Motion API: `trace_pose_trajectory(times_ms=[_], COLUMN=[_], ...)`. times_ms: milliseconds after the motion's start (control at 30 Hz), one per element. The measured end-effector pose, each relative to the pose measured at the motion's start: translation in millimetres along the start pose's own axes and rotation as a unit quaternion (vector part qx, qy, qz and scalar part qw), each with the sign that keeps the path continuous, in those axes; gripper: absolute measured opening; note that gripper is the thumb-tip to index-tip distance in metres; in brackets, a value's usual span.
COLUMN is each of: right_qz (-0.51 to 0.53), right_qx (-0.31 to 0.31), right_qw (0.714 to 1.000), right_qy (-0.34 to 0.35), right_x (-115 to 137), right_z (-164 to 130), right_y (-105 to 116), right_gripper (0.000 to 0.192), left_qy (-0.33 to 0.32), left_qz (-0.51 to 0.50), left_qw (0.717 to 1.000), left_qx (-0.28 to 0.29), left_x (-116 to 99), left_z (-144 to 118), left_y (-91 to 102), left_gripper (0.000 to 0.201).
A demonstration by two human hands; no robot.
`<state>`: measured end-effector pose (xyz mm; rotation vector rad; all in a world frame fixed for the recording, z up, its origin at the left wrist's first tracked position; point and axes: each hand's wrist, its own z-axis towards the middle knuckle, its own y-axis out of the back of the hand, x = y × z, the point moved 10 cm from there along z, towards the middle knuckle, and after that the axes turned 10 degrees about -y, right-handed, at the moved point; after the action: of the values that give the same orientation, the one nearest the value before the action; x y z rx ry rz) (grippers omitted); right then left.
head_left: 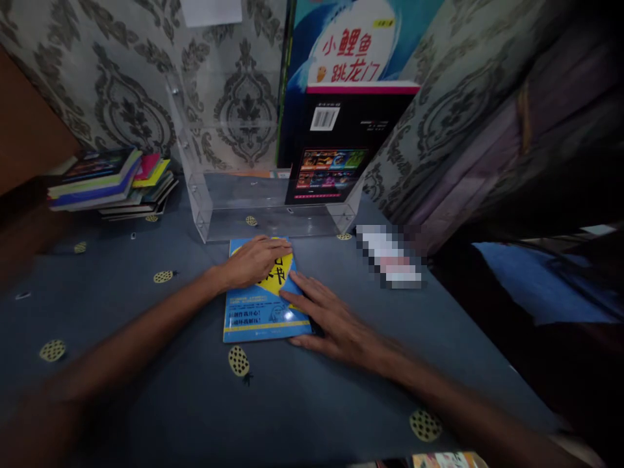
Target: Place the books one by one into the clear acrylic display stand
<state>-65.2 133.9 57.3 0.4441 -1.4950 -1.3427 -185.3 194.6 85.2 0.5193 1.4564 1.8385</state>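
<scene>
A blue book (263, 318) with a yellow shape and dark lettering on its cover lies flat on the table in front of me. Across its upper part rests my left hand (256, 261), fingers stretched out to the right. My right hand (331, 315) lies along the book's right side, fingertips on the cover and thumb by the lower right corner. Just behind the book stands a clear acrylic rack (273, 224). In its right part, a black book (348, 140) with a pink top edge leans before a large blue picture book (322, 19).
A stack of books (97, 182) stands on the left of the table (170, 403). To the right lies a pixelated white item (390, 257). Patterned wallpaper (136, 91) is behind, a curtain (468, 162) at the right. Another colourful item (446, 460) shows at the bottom edge.
</scene>
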Motion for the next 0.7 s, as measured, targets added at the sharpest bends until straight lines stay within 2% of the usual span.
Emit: trace_pose_trajectory(times_ms=[133,333,533,700], right_qz=[-0.001,0.008,0.035,0.046], right_qx=[-0.001,-0.014,-0.048,-0.048], right_qw=[1.000,1.000,0.998,0.998], right_qy=[-0.002,-0.004,-0.005,-0.011], right_x=[-4,-2,-4,-3], right_z=[12,11,6,6], right_y=[-1,3,9,12], right_gripper=[0.073,0.070,0.062,0.060], left_qy=[-0.003,0.006,-0.011,-0.002], left_qz=[-0.010,-0.020,-0.038,-0.035], left_qw=[1.000,1.000,0.999,0.999], left_qx=[-0.021,-0.012,0.009,0.007], left_x=[9,14,-4,-11], left_z=[0,-1,-7,-10], left_y=[2.4,-2.3,-2.8,-2.8], left_gripper=[0.048,0.047,0.042,0.044])
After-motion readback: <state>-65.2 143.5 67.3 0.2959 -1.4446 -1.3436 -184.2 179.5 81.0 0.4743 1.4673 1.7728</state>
